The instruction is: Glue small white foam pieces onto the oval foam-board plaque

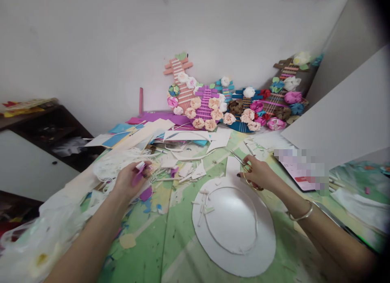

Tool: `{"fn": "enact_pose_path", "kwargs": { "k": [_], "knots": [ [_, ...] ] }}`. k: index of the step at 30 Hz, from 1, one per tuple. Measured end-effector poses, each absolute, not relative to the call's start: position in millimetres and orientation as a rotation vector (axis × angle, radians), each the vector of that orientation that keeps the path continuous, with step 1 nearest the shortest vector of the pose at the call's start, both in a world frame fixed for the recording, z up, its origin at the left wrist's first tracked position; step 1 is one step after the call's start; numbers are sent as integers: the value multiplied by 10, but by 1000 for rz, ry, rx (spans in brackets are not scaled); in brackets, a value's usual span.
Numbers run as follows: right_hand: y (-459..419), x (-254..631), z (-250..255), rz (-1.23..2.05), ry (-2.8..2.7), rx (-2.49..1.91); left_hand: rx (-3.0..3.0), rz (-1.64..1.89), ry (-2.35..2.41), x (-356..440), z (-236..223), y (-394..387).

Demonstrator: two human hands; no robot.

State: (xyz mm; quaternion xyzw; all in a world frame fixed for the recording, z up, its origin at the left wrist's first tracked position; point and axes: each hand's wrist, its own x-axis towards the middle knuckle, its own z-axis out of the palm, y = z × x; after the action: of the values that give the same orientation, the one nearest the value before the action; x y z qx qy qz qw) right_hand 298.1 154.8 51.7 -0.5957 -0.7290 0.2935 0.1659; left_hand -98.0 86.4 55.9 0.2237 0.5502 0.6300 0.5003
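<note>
Near the pile of scraps, my left hand (133, 181) is closed around a small purple object with a white end (140, 167); its kind is not clear. My right hand (258, 173) has its fingers in the handles of a pair of gold-handled scissors (238, 157), their blades pointing up and left. Below the scissors lies a white round cardboard cutout (265, 238) with a straight neck (232, 166) at its top. A thin raised ring (210, 228) sits on its face, and several short white strips (203, 207) lie across the ring's left side.
Several flower-covered paper guitars (207, 102) lean on the back wall. White and coloured offcuts (190, 171) and tangled white cord (118, 163) litter the green table (179, 242). A phone or tablet (292, 169) lies at right, beside a slanted white panel (344, 112). A dark cabinet (68, 128) stands left.
</note>
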Motion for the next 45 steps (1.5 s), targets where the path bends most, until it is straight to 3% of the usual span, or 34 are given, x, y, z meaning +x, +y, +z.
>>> {"fn": "enact_pose_path", "kwargs": {
  "k": [4,11,20,27,36,41,45],
  "knots": [
    [1709,2807,578,644,-2281,-1702,813,1392,1485,-884,590,682],
    [2078,2308,562,334,-2562,-1702,1654,682,2171,-649,391,729],
    [2277,2176,429,192,-2570,-1579,2006,214,2385,-387,195,1137],
    [1867,2564,570,248,-2467,-1371,2120,237,2308,-527,168,1173],
    [1150,3120,710,315,-2278,-1358,2341,597,2132,-357,601,995],
    [962,3481,695,132,-2237,-1406,2478,326,2348,-519,700,1019],
    [741,4041,675,-103,-2114,-1758,2425,53,2394,-748,705,1000]
  ]
}}
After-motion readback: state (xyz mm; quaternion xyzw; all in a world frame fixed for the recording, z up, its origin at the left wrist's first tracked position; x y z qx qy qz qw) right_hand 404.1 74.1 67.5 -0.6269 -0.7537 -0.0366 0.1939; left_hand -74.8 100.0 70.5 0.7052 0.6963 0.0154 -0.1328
